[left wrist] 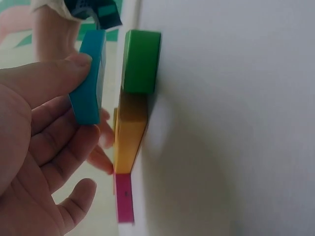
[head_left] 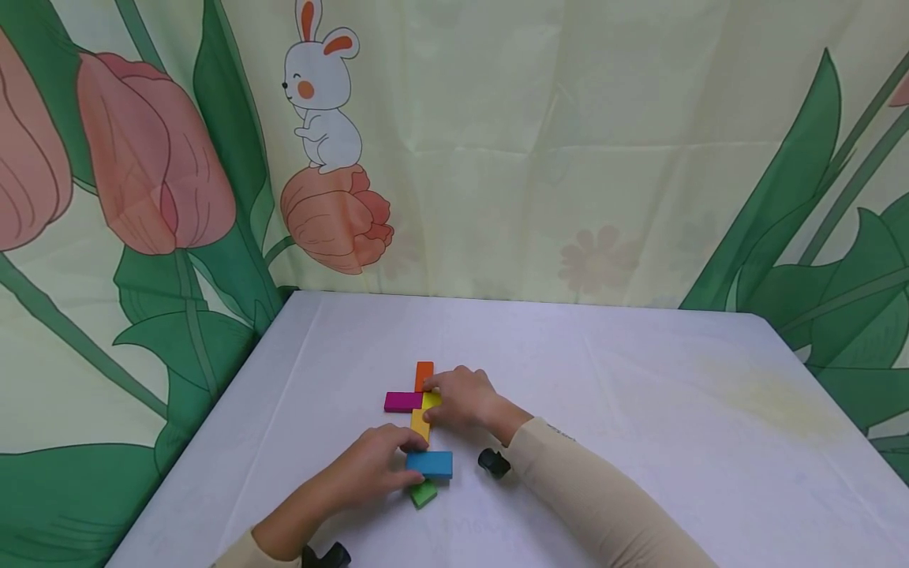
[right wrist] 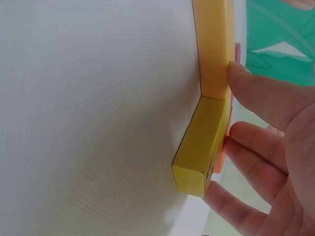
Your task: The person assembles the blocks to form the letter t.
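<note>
My left hand (head_left: 365, 465) pinches a blue block (head_left: 429, 465) between thumb and fingers. In the left wrist view the blue block (left wrist: 88, 91) is held off the table, apart from a green block (left wrist: 140, 64). My right hand (head_left: 465, 397) lies over the joined row, its thumb touching an amber block (right wrist: 212, 49) and its fingers at a yellow block (right wrist: 201, 130). Beside the yellow one, a magenta block (head_left: 402, 402) points left, and an orange block (head_left: 424, 374) lies at the far end. The green block sits at the near end, partly hidden under the blue block in the head view.
A white-covered table (head_left: 639, 410) spreads around the blocks. Behind it hangs a curtain (head_left: 497, 158) printed with tulips and a rabbit. Black wrist devices (head_left: 494, 463) show near both forearms.
</note>
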Motion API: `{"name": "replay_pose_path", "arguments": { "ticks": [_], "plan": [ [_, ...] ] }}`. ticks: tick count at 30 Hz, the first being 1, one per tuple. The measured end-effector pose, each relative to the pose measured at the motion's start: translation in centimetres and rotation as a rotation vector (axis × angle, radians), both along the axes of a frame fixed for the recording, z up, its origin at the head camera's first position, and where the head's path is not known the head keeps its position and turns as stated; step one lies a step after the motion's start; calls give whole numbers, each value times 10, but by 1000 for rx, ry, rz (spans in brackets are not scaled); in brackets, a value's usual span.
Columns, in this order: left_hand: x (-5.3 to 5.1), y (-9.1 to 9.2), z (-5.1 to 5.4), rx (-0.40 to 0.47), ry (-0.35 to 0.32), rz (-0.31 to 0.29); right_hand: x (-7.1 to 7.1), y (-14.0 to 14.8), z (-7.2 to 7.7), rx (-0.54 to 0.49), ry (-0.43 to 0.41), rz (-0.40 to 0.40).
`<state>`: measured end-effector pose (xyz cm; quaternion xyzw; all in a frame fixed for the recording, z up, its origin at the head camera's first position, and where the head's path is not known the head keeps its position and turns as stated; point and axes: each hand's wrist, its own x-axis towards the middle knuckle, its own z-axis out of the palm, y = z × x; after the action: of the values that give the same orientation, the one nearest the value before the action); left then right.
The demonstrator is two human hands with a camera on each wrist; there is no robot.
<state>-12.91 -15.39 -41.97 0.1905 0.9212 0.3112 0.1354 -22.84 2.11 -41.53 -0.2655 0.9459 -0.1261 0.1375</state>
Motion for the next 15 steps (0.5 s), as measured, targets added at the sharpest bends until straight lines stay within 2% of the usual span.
{"name": "replay_pose_path", "arguments": {
  "ticks": [7,15],
  "plan": [
    [2,7,0,-9,3,-19,0,0,0,12,6,3],
    [3,13,-1,-9,-26,-19,0,0,0,4,0,-7]
  ]
}}
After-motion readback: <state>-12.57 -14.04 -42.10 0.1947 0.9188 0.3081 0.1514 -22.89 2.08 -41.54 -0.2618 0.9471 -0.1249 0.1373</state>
